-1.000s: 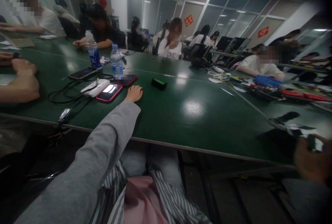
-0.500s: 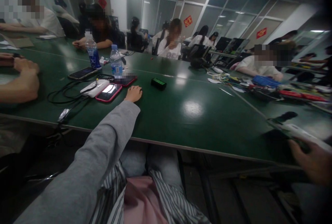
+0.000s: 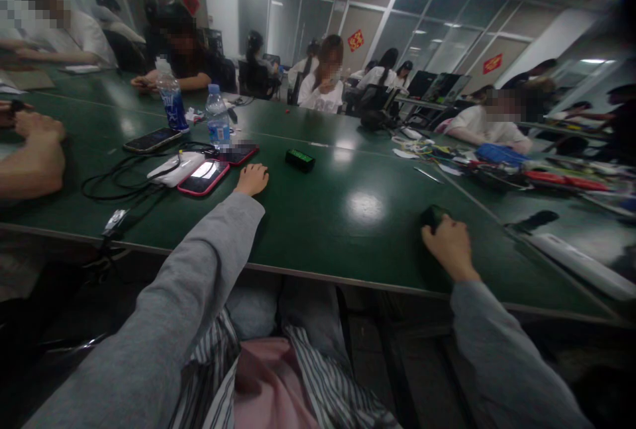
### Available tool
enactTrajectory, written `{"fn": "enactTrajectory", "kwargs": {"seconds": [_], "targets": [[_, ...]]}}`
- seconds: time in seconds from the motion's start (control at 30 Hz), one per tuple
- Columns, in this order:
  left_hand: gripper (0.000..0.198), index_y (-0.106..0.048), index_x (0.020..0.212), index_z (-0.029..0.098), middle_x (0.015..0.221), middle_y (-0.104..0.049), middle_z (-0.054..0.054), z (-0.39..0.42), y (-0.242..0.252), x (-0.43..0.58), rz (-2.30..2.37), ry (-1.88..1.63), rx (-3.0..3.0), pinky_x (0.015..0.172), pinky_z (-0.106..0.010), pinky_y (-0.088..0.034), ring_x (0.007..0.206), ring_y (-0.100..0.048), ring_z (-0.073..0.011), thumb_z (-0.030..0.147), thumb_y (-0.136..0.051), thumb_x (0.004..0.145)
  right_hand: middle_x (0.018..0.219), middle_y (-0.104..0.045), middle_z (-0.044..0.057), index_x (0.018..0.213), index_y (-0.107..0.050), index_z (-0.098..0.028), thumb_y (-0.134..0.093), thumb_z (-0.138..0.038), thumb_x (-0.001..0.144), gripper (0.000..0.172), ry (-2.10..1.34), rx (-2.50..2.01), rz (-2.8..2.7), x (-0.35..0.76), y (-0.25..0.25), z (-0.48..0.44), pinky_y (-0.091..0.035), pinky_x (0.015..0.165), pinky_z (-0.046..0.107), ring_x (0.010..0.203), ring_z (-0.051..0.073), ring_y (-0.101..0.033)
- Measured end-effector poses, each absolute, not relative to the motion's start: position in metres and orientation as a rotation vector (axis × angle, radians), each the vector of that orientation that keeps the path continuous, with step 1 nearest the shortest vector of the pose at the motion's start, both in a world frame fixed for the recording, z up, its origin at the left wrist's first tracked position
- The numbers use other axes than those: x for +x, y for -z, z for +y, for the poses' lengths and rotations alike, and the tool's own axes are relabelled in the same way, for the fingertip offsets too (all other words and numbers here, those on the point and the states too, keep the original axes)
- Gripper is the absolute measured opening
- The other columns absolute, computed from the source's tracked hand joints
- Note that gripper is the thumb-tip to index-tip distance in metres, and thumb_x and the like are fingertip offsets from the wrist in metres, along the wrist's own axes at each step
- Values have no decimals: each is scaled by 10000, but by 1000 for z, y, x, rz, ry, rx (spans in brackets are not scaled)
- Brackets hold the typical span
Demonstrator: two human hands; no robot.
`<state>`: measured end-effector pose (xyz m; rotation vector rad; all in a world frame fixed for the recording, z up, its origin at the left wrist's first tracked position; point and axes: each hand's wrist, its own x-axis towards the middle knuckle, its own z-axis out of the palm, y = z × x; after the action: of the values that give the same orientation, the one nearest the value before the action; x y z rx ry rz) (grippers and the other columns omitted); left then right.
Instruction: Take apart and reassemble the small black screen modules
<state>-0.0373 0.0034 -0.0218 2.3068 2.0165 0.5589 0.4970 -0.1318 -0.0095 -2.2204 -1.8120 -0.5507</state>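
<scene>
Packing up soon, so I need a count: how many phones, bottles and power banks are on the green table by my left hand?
Phones: 3, pink-cased phone, red-cased phone, dark phone
Bottles: 2, farther bottle, nearer bottle
Power banks: 1, white power bank
Total: 6

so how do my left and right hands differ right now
The left hand reaches far out, lying beside the red-cased phone and holding nothing; the right hand sits near the edge of the green table, curled over a small dark object. Both rest on the table, in grey sleeves.
</scene>
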Motion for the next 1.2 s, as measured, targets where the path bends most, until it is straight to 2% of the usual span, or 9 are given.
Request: {"fn": "enactTrajectory", "kwargs": {"seconds": [0.17,0.23,0.33,0.6,0.67,0.83,0.93,1.07,1.2], "targets": [[485,-553,1468,208,1581,-506,-99,5,22,-37,2028,-552,2312,1208,-514,-358,1453,-426,-309,352,-352,1051,1366,-521,263,1514,-413,-68,-494,-335,952,628,118,-1563,-2248,305,5,-94,-489,1063,520,1250,381,-554],[480,-556,1462,207,1578,-509,-95,5,23,-36,2043,-554,2318,1209,-500,-357,1451,-427,-302,344,-353,1051,1422,-501,199,1558,-390,-148,-475,-373,981,625,-10,-1307,-2375,252,3,-80,-500,1083,506,1278,348,-545],[474,-560,1457,200,1575,-513,-99,4,23,-35,2049,-559,2330,1208,-481,-356,1450,-427,-294,338,-363,1049,1372,-542,163,1581,-374,-211,-469,-381,987,625,-69,-1248,-2357,207,5,-62,-519,1058,544,1245,347,-560],[467,-563,1458,237,1575,-515,-92,6,24,-35,2044,-573,2316,1196,-506,-363,1451,-425,-299,346,-362,1051,1495,-453,269,1581,-265,-35,-526,-438,988,764,-43,-1313,-2184,196,17,-51,-465,1122,593,1411,401,-442],[471,-565,1456,231,1573,-517,-95,6,25,-36,2046,-578,2323,1187,-509,-373,1442,-433,-303,349,-358,1049,1471,-481,268,1541,-330,-34,-576,-455,972,749,-65,-1322,-2130,198,19,-48,-463,1132,561,1395,386,-468],[472,-567,1451,208,1563,-526,-99,7,27,-37,2039,-579,2344,1187,-505,-376,1435,-440,-305,347,-371,1045,1253,-632,204,1320,-541,-83,-654,-363,920,501,-215,-1365,-1988,202,21,-41,-519,1052,481,1183,326,-622],[471,-565,1454,206,1562,-525,-101,7,27,-38,2032,-577,2348,1195,-505,-368,1436,-438,-305,346,-370,1048,1271,-620,206,1345,-514,-79,-641,-266,905,494,-192,-1466,-1852,207,19,-39,-520,1036,475,1165,318,-626],[467,-558,1463,232,1574,-513,-93,8,25,-38,2026,-558,2334,1196,-516,-364,1444,-433,-306,352,-363,1056,1374,-533,257,1410,-466,-33,-582,-112,868,559,15,-1645,-1739,212,16,-40,-470,1087,505,1280,357,-547],[469,-559,1460,217,1577,-510,-94,7,24,-37,2031,-555,2334,1196,-515,-364,1447,-431,-307,353,-366,1054,1414,-470,265,1426,-484,-86,-653,-274,921,565,97,-1649,-1806,210,18,-44,-467,1057,561,1292,400,-512]]}}
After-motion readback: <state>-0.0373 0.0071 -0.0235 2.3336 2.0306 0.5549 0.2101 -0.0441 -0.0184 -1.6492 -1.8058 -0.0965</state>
